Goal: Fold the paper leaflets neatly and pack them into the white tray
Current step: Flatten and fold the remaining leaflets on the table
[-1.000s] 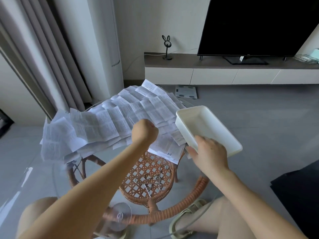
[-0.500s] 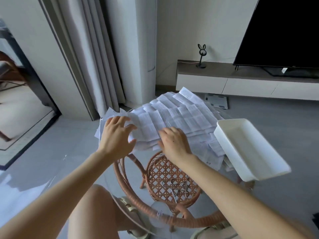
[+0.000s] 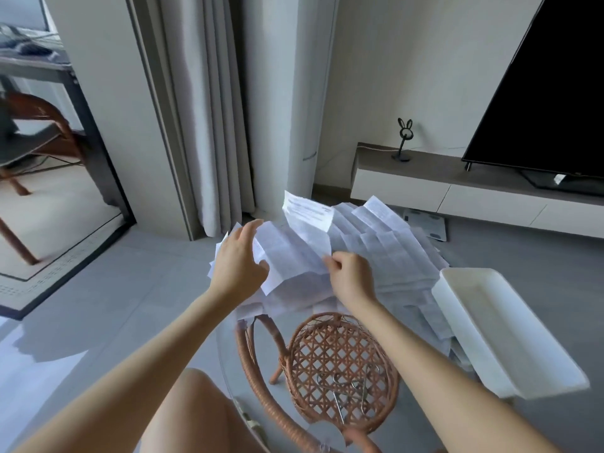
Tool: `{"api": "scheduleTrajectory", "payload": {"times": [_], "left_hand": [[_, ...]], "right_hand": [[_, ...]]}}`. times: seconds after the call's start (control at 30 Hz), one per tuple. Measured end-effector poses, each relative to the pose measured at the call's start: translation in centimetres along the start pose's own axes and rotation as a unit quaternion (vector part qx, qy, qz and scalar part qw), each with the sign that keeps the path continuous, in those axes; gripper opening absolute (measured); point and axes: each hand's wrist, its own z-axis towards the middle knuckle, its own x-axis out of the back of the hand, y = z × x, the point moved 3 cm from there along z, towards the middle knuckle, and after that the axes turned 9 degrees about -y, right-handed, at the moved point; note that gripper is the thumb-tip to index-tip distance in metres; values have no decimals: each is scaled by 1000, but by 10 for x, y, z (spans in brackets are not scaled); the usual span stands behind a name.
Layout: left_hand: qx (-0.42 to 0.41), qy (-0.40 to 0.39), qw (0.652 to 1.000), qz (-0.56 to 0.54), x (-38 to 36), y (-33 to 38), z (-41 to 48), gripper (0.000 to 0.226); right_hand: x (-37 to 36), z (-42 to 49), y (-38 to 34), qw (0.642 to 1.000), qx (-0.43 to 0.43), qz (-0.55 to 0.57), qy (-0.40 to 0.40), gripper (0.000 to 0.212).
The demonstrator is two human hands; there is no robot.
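Note:
A creased printed leaflet (image 3: pixel 295 246) is lifted off a pile of unfolded leaflets (image 3: pixel 392 250) that covers the glass table top. My left hand (image 3: pixel 240 261) grips its left edge, thumb on the near side. My right hand (image 3: pixel 349 273) pinches its lower right edge with curled fingers. The leaflet's far end stands up, partly folded over. The white tray (image 3: pixel 490 325), a shallow rectangular dish with nothing in it, sits to the right of my right hand on the table's right side.
The round glass table has a rattan frame (image 3: pixel 340 367) with a woven lower shelf holding metal pieces. A low TV cabinet (image 3: pixel 441 188) with a black screen stands behind. Curtains (image 3: pixel 212 125) hang at the back left. My bare knee (image 3: pixel 192 410) is under the near table edge.
Both hands, which lay on the pile half a second ago, have raised one leaflet off it. A second ago my right hand was at the tray.

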Motion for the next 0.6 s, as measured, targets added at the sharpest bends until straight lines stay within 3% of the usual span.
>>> {"api": "scheduleTrajectory", "payload": {"times": [0.07,0.17,0.33,0.47,0.6], "left_hand": [[11,2,1000,-21,2,2,5,60],[-23,-34,999,34,0,10,11,46],[-33,-65,997,40,-4,28,19,41],[-16,-30,999,3,15,46,27,46],[6,22,999,-30,50,65,34,53]], "right_hand": [[19,7,1,996,-11,85,24,52],[50,19,-6,976,-30,209,45,49],[107,31,-40,916,-27,398,41,34],[150,35,-70,915,5,401,45,39],[199,23,-101,902,79,420,57,17]]}}
